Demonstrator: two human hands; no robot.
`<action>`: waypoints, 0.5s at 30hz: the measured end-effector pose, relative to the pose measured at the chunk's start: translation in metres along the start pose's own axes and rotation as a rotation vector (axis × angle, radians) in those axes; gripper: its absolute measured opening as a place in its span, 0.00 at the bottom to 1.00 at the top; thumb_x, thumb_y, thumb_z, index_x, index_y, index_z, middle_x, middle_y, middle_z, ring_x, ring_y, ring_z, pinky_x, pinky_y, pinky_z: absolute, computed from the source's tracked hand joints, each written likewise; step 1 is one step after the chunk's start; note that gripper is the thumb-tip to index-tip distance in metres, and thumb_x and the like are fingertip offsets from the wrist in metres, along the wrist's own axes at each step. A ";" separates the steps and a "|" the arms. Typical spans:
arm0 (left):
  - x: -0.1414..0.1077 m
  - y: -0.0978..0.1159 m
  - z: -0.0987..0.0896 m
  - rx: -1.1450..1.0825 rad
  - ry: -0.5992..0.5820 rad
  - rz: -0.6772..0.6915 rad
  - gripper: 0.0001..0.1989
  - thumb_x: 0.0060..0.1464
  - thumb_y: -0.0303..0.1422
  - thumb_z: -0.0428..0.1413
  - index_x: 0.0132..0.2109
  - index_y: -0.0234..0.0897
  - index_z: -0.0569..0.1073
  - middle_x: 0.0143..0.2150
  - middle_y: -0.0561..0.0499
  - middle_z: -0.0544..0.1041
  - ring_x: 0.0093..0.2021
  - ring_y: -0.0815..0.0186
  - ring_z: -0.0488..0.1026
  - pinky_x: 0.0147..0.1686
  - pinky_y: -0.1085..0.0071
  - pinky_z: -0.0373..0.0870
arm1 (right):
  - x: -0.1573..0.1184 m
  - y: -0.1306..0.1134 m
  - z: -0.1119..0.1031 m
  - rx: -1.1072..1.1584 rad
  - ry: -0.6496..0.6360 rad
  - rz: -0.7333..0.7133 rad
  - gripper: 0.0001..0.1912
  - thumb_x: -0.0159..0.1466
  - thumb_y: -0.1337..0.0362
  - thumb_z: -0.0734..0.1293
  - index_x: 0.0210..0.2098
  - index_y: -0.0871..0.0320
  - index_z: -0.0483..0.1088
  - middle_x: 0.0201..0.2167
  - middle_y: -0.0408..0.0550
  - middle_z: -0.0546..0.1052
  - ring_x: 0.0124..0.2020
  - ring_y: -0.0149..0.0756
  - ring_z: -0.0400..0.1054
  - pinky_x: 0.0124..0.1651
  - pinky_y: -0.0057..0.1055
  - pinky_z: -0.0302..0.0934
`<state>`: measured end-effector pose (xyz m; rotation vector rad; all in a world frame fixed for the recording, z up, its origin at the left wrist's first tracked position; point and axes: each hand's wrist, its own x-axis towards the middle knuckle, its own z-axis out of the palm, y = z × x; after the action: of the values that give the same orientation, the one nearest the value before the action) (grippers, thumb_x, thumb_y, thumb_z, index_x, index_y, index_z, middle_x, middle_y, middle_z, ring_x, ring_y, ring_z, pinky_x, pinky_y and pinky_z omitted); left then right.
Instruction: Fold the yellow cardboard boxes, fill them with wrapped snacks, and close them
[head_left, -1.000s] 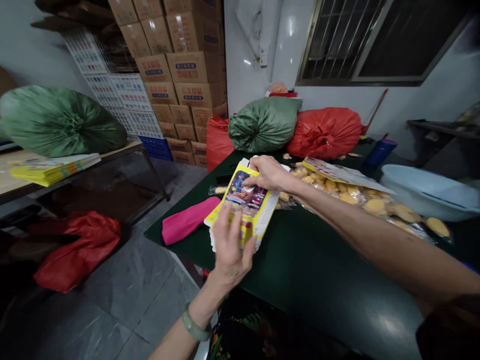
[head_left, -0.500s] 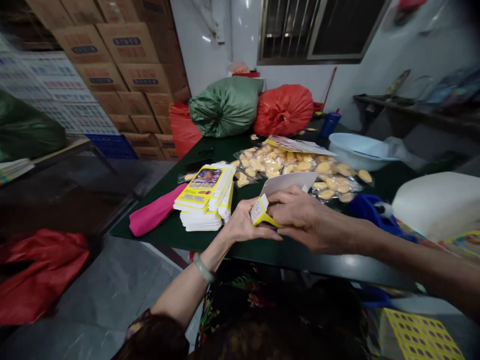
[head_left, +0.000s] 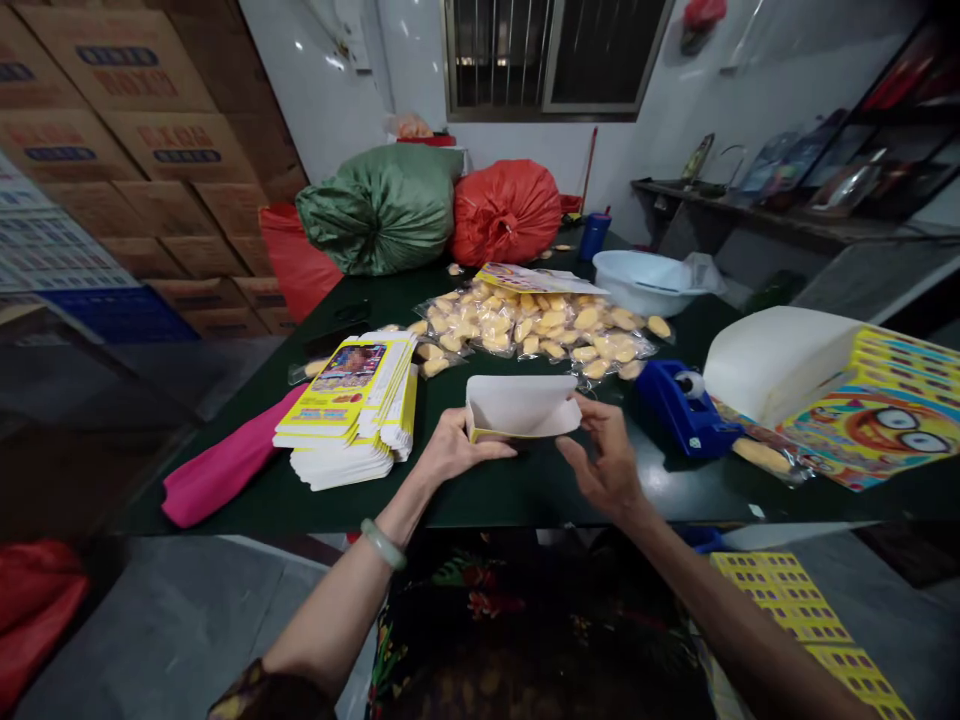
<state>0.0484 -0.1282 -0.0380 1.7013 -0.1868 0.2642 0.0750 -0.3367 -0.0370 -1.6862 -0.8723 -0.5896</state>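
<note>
An opened white carton with a yellow edge (head_left: 521, 405) sits just above the table at the centre, with its pale inside facing me. My left hand (head_left: 454, 447) grips its lower left end. My right hand (head_left: 606, 458) stands with its fingers apart, the fingertips at the carton's right end, and holds nothing that I can make out. To the left lies a stack of flat yellow printed cartons (head_left: 349, 400), beside a pink cloth (head_left: 225, 470). Clear bags of yellow snacks (head_left: 525, 325) lie beyond the hands on the dark green table (head_left: 525, 500).
A blue tape dispenser (head_left: 679, 405) stands right of my right hand, near a white foam block (head_left: 772, 365) and printed sheets (head_left: 877, 425). A pale blue basin (head_left: 637, 280) and stuffed green (head_left: 382, 210) and red sacks (head_left: 506, 213) stand at the table's far side.
The carton has opened out from a narrow folded piece into a wider tray shape. My hands have moved apart, and my right hand no longer wraps over it. The view has turned to the right.
</note>
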 end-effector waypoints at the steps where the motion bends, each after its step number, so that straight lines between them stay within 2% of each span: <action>1: -0.002 -0.002 0.001 -0.012 0.004 -0.020 0.22 0.33 0.43 0.69 0.32 0.30 0.78 0.29 0.45 0.79 0.30 0.60 0.76 0.34 0.65 0.77 | -0.006 0.010 0.011 0.039 0.022 0.051 0.17 0.64 0.63 0.64 0.51 0.56 0.57 0.50 0.58 0.71 0.49 0.41 0.70 0.47 0.40 0.68; 3: -0.002 -0.005 0.004 -0.024 0.017 -0.032 0.23 0.33 0.44 0.69 0.33 0.29 0.77 0.31 0.45 0.80 0.33 0.59 0.77 0.37 0.63 0.76 | -0.007 0.023 0.029 0.054 0.111 0.079 0.19 0.64 0.61 0.63 0.53 0.56 0.56 0.48 0.58 0.71 0.47 0.39 0.71 0.46 0.38 0.68; 6: 0.000 -0.008 0.008 0.055 0.132 0.010 0.28 0.34 0.46 0.68 0.39 0.30 0.76 0.35 0.45 0.79 0.36 0.58 0.77 0.39 0.63 0.76 | 0.008 0.028 0.041 -0.028 0.214 -0.056 0.20 0.64 0.62 0.63 0.54 0.55 0.57 0.47 0.57 0.71 0.47 0.40 0.70 0.47 0.37 0.68; 9: -0.002 -0.012 0.009 0.240 0.363 0.221 0.41 0.37 0.49 0.66 0.56 0.33 0.66 0.48 0.40 0.76 0.44 0.57 0.76 0.42 0.63 0.75 | 0.027 0.026 0.038 -0.113 0.164 -0.196 0.15 0.64 0.66 0.63 0.51 0.54 0.63 0.43 0.53 0.74 0.45 0.39 0.71 0.46 0.38 0.68; 11: -0.004 -0.011 0.007 0.409 0.468 0.409 0.45 0.43 0.50 0.64 0.63 0.37 0.57 0.57 0.36 0.69 0.52 0.56 0.72 0.47 0.62 0.73 | 0.036 0.025 0.034 -0.136 0.100 -0.211 0.12 0.64 0.66 0.63 0.47 0.54 0.66 0.40 0.52 0.75 0.43 0.39 0.71 0.45 0.38 0.67; 12: -0.005 -0.009 0.004 0.511 0.486 0.489 0.42 0.45 0.49 0.62 0.63 0.39 0.56 0.59 0.36 0.67 0.55 0.55 0.70 0.50 0.61 0.72 | 0.039 0.025 0.032 -0.138 0.076 -0.205 0.11 0.64 0.65 0.63 0.46 0.54 0.67 0.39 0.51 0.75 0.41 0.39 0.71 0.43 0.38 0.67; 15: -0.004 0.002 -0.001 0.752 0.464 0.624 0.27 0.51 0.43 0.60 0.56 0.40 0.66 0.55 0.39 0.70 0.56 0.55 0.69 0.52 0.59 0.70 | 0.043 0.025 0.030 -0.137 0.028 -0.199 0.09 0.63 0.63 0.63 0.43 0.54 0.69 0.37 0.50 0.75 0.39 0.38 0.71 0.40 0.36 0.67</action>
<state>0.0434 -0.1279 -0.0368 2.2168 -0.2910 1.3108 0.1193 -0.3008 -0.0282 -1.7208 -1.0054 -0.8221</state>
